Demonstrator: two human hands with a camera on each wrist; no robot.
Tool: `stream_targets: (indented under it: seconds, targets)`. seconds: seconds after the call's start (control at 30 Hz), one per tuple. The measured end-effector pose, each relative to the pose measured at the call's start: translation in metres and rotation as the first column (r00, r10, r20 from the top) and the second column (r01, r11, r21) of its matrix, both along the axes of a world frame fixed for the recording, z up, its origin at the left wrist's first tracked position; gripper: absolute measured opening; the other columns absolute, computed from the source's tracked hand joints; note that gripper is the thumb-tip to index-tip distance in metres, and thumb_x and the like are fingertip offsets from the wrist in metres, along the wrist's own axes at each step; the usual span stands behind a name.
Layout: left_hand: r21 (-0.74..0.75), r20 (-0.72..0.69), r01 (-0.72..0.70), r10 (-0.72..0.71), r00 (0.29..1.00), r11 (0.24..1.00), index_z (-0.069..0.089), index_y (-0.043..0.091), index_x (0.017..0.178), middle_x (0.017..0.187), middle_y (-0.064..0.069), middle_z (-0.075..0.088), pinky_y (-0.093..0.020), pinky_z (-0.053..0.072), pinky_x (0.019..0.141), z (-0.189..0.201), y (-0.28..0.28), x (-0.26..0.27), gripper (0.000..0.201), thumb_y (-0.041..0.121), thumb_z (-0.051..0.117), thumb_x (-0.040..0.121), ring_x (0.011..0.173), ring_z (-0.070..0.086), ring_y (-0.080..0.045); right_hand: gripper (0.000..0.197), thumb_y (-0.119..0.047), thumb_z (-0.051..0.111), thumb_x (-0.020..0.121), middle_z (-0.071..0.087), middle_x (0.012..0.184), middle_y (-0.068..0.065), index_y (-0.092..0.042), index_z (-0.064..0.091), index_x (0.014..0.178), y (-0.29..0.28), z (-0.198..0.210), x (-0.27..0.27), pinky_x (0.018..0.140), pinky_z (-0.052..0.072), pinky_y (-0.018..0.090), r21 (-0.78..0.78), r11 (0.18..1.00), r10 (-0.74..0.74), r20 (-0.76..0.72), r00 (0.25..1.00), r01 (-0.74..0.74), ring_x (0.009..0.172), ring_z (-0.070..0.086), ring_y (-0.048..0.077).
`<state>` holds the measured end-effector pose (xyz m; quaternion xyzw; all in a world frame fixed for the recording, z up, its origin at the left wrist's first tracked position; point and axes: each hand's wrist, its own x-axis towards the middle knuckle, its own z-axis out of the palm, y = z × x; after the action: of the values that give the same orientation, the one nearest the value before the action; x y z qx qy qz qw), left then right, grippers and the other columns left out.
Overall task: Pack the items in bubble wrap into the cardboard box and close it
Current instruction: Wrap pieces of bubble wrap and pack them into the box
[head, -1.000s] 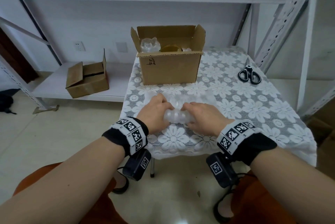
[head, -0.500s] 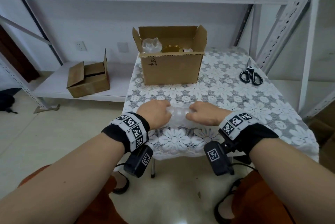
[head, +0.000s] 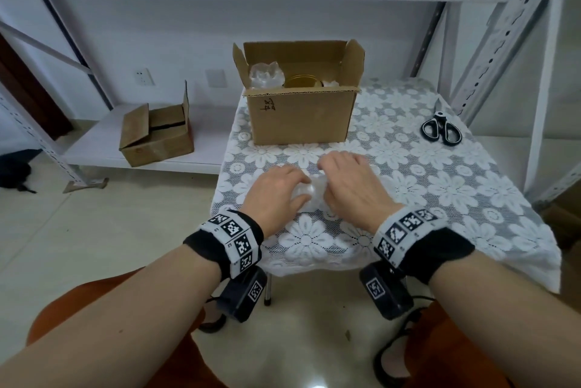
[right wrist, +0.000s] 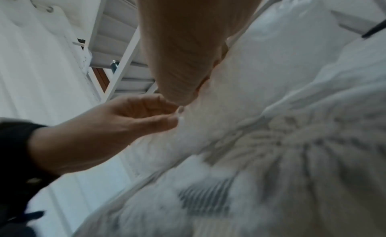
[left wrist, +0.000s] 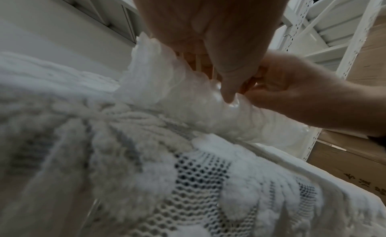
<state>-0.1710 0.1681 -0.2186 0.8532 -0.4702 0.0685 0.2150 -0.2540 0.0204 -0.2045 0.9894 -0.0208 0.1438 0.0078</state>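
Observation:
Both hands grip a bubble wrap bundle (head: 310, 196) lying on the lace tablecloth (head: 440, 186), a little in front of the cardboard box. My left hand (head: 283, 191) curls round its left end, thumb underneath; my right hand (head: 344, 181) curls over its right end. In the left wrist view, thin wooden sticks (left wrist: 198, 65) show inside the wrap (left wrist: 183, 98), with the left hand (left wrist: 225, 88) pinching it and the right hand (left wrist: 288, 95) beside it. The open cardboard box (head: 301, 119) holds a wrapped item (head: 265, 76) and a gold round lid (head: 303, 82).
Black scissors (head: 440, 130) lie at the table's far right. A smaller cardboard box (head: 155, 139) sits on the low shelf to the left. White metal shelving (head: 490, 42) stands behind and to the right. The table's front edge is just under my wrists.
Both hands have rolled the bundle away from me toward the box. The flat bubble wrap that lay ahead of the hands is now wound onto the bundle.

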Motion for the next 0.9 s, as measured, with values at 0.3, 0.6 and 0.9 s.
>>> stream_targets:
  seconds: [0.3,0.6,0.9]
  targets:
    - [-0.010,0.225,-0.191,0.188,0.956,0.982,0.066,0.020,0.113,0.096,-0.003,0.058,-0.036,0.040,0.078,-0.002,-0.009,-0.003,0.029,0.019,0.064,0.084,0.091,0.053,-0.025,0.038,-0.004,0.065,0.075,0.058,0.116,0.009,-0.009,0.058,0.113,-0.001,-0.019,-0.013,0.097,0.042,0.043,0.007,0.998,0.054,0.020,0.998,-0.055,0.106,0.056,0.029]
    - [0.330,-0.012,-0.145,0.158,0.987,0.933,0.011,0.034,0.150,0.159,-0.002,0.012,-0.052,0.003,0.118,0.000,-0.007,0.002,0.067,0.029,0.048,0.094,0.147,0.007,-0.025,0.058,-0.029,0.037,0.099,0.009,0.160,-0.009,-0.031,0.009,0.151,-0.013,-0.006,0.005,0.116,-0.006,0.056,0.189,0.958,-0.148,-0.316,0.937,0.215,0.148,0.003,0.020]
    - [0.528,-0.149,-0.127,0.239,0.960,0.840,-0.005,0.040,0.149,0.160,-0.007,0.005,-0.051,0.007,0.117,0.012,-0.029,0.029,0.086,0.024,0.055,0.090,0.146,-0.003,-0.037,0.095,-0.037,0.061,0.085,0.004,0.160,0.001,-0.041,-0.011,0.147,-0.027,-0.003,0.010,0.110,-0.004,0.065,0.114,0.926,-0.269,-0.467,0.842,0.359,0.147,-0.001,0.030]
